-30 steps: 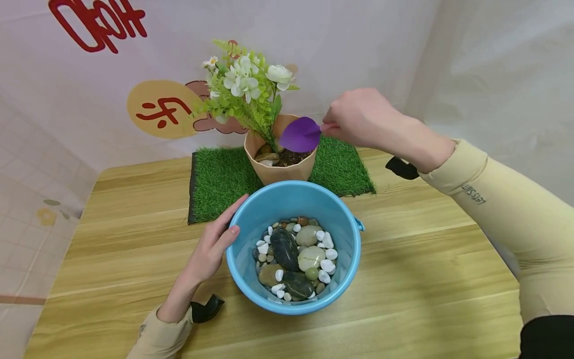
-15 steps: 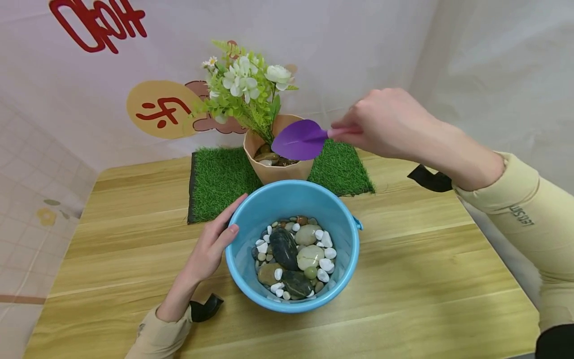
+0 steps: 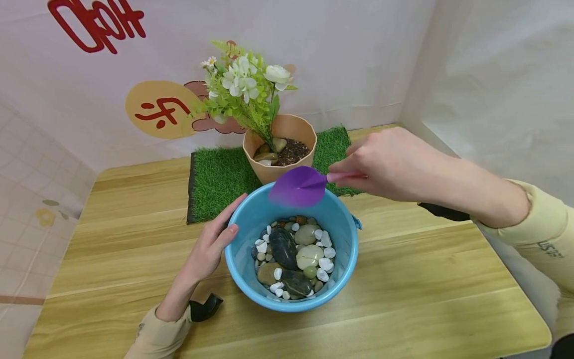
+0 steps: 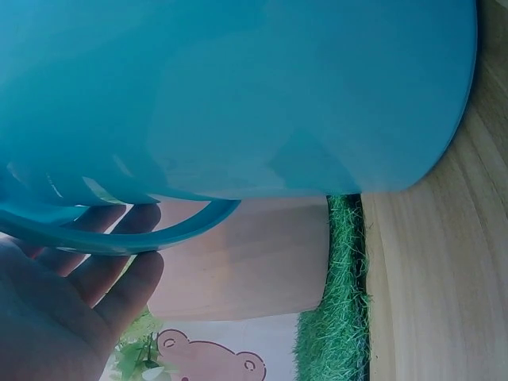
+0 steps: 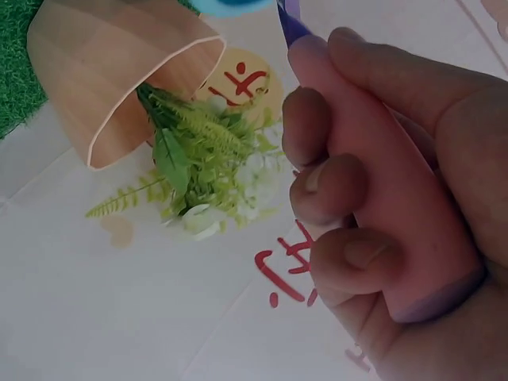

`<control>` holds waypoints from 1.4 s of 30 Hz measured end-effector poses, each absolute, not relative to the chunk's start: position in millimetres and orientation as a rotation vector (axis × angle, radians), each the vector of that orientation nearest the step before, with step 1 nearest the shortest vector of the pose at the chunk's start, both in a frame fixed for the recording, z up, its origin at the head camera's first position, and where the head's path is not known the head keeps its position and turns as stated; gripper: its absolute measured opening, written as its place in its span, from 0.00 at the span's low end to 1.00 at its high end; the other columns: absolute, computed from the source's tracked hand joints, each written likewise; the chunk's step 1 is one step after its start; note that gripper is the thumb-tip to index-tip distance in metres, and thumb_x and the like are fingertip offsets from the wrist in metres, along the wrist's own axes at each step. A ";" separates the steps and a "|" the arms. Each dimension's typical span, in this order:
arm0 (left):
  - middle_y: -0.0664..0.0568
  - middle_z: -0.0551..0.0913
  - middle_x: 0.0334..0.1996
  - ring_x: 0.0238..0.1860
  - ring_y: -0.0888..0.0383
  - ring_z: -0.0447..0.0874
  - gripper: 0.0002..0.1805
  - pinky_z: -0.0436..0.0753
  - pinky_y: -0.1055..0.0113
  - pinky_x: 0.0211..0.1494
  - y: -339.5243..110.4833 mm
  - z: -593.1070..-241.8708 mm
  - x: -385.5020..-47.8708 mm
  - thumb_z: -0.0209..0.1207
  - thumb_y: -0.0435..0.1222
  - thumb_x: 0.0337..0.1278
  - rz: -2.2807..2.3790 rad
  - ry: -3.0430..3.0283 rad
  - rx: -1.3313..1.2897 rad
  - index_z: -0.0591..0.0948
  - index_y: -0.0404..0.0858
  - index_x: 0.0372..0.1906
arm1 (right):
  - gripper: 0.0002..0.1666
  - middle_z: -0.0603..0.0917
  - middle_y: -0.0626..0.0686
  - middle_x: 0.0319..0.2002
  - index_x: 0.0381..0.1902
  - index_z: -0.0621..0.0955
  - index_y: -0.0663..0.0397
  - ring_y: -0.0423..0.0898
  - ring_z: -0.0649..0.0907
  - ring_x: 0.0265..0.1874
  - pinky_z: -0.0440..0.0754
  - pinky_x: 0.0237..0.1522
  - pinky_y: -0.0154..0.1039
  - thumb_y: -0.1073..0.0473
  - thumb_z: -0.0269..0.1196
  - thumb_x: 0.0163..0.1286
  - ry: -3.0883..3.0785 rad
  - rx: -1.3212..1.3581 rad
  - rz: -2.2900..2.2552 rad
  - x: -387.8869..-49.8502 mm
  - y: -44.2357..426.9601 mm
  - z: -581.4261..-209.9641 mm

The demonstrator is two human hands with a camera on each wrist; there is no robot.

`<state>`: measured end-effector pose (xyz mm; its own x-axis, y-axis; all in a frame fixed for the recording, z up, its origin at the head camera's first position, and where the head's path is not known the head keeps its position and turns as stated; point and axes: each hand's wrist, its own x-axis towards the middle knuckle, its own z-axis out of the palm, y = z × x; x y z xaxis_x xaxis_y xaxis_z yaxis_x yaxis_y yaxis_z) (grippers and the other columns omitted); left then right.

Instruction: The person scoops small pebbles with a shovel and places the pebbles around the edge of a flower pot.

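My right hand grips the pink handle of a garden trowel, fingers curled round it. The trowel's purple blade, slightly blurred, hangs over the far rim of a light-blue bucket. Inside the bucket are dark stones, pale stones and small white pebbles. My left hand rests against the bucket's left side, thumb at the rim. In the left wrist view its fingers look nearly straight beside the blue handle. Soil and a few stones show inside a peach flowerpot behind the bucket.
White flowers with green leaves rise from the flowerpot. It stands on a green artificial-grass mat on a wooden table. A pale printed backdrop stands behind the table, with more pale sheeting at the right.
The trowel, held in my right hand, has moved from above the flowerpot toward me, over the bucket's far rim. My left hand stays at the bucket.
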<state>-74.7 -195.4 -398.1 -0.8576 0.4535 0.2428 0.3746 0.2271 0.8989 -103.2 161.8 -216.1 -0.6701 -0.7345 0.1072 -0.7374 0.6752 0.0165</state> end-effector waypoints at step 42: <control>0.29 0.78 0.70 0.61 0.71 0.83 0.31 0.89 0.71 0.56 -194.9 -399.4 -74.6 0.42 0.32 0.79 1.724 2.424 0.824 0.62 0.40 0.83 | 0.21 0.75 0.39 0.14 0.14 0.77 0.38 0.38 0.64 0.16 0.66 0.20 0.32 0.54 0.73 0.65 -2.714 1.766 -0.415 -78.0 114.9 -249.3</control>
